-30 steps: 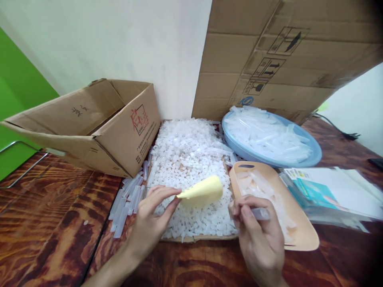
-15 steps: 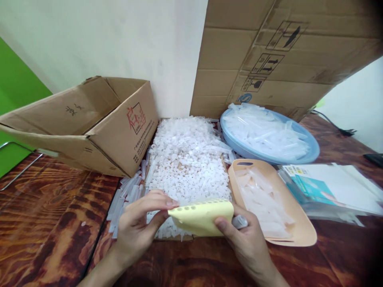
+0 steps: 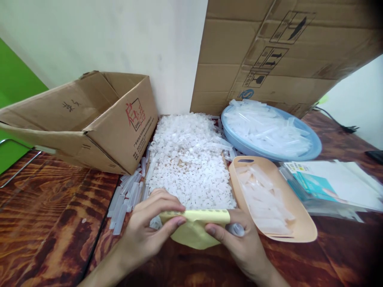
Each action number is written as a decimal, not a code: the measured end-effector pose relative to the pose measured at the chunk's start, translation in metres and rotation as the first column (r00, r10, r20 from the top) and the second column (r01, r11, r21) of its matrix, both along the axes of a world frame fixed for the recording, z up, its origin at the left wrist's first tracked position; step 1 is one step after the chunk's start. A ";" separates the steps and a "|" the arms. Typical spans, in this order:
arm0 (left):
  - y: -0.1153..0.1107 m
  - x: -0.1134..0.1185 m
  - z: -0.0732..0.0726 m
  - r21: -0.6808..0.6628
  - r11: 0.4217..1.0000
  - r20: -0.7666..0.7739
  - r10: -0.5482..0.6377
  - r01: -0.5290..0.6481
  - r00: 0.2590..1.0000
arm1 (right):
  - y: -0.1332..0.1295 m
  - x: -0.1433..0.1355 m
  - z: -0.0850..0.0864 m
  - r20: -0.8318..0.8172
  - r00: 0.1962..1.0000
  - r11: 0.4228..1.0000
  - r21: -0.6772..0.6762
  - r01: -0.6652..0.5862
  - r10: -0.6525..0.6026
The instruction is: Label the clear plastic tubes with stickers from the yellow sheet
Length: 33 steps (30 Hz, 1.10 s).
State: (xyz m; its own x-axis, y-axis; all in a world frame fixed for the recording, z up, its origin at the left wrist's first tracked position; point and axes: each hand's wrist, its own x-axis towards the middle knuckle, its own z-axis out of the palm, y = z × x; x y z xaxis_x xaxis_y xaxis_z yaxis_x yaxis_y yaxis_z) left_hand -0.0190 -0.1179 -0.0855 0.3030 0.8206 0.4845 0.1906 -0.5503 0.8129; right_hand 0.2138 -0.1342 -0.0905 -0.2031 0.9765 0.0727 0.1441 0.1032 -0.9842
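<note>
A yellow paper sheet (image 3: 196, 233) with a row of small dark printed marks along its folded upper edge is stretched between my hands. My left hand (image 3: 149, 223) pinches the sheet's left end between thumb and fingers. At the right end, my right hand (image 3: 243, 243) grips it with the thumb on the near face. The end of a clear plastic tube (image 3: 236, 229) pokes out of my right hand, its rest hidden. Behind the sheet lies a dense layer of small translucent plastic pieces (image 3: 194, 171) on cardboard.
An open cardboard box (image 3: 134, 127) stands left, loose translucent tubes (image 3: 121, 213) beside it. A blue basin (image 3: 314, 149) and a peach tray (image 3: 305, 231) on the right hold more translucent pieces. Plastic-wrapped packs (image 3: 338, 185) lie further right. A large carton (image 3: 227, 48) rises behind.
The sheet's upper edge has rolled toward me, and its lower part now hangs down. My left thumb and fingers have moved right along it.
</note>
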 end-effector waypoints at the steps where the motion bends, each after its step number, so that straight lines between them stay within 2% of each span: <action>1: 0.000 0.000 0.000 -0.014 1.000 0.012 0.001 0.000 1.000 | 0.000 0.000 0.000 0.008 1.000 1.000 0.014 -0.003 0.003; 7: 0.001 0.000 -0.004 -0.047 0.999 0.045 -0.005 0.007 0.999 | 0.000 -0.001 0.000 0.038 0.999 0.998 0.058 -0.003 0.001; 17: 0.002 0.002 -0.009 0.091 0.996 -0.087 0.018 -0.010 0.996 | -0.001 -0.002 -0.002 0.079 0.997 0.993 0.113 -0.021 0.012; 33: 0.005 0.002 -0.009 0.191 0.981 -0.187 0.054 -0.018 0.981 | -0.001 -0.005 -0.002 0.054 0.998 0.987 0.163 0.017 -0.026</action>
State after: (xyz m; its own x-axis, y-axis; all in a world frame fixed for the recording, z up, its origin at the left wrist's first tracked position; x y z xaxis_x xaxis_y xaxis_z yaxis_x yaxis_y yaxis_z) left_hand -0.0173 -0.1128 -0.0942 0.3767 0.7326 0.5670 0.3548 -0.6795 0.6422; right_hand 0.2090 -0.1354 -0.0920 -0.1904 0.9569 0.2193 0.2025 0.2569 -0.9450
